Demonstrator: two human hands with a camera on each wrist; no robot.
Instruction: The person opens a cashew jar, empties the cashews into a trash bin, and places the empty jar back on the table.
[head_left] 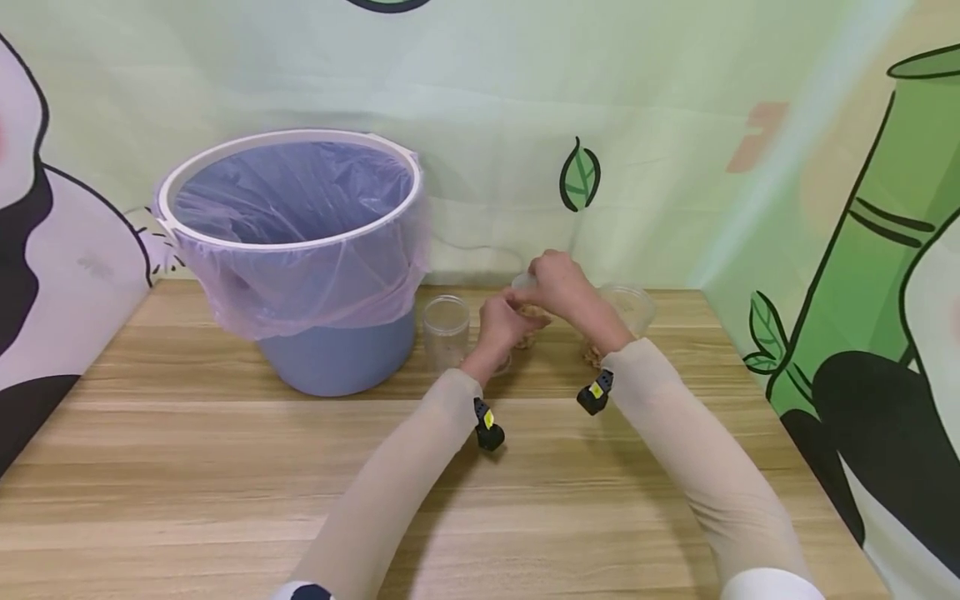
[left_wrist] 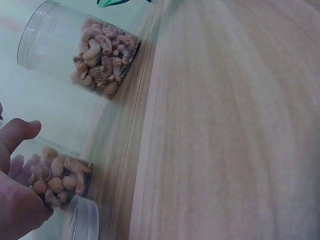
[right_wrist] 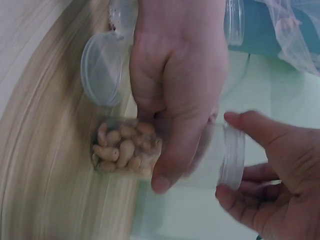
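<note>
This looks like a staged booth, screened by a creased pale-green sheet (head_left: 487,100) printed with black-and-white cartoon figures (head_left: 888,425), a thick green bamboo stalk (head_left: 855,267) and small black-edged green leaves (head_left: 579,179), which closes in the back and both sides of a light wood-grain counter (head_left: 225,483). Whether it stands in a home, shop or studio cannot be told.

Left wrist view, tilted sideways | left hand (left_wrist: 20,202) at left edge, gripping near jar (left_wrist: 74,176) | near jar: clear, pale nuts (left_wrist: 56,184) at base | clear lid (left_wrist: 84,222) just beside near jar, partly cut off | far jar (left_wrist: 52,42): clear, part-filled with cashews (left_wrist: 102,60), apart from hand | both jars on wood-grain tabletop (left_wrist: 215,125) | pale green backdrop (left_wrist: 62,107) behind
</note>
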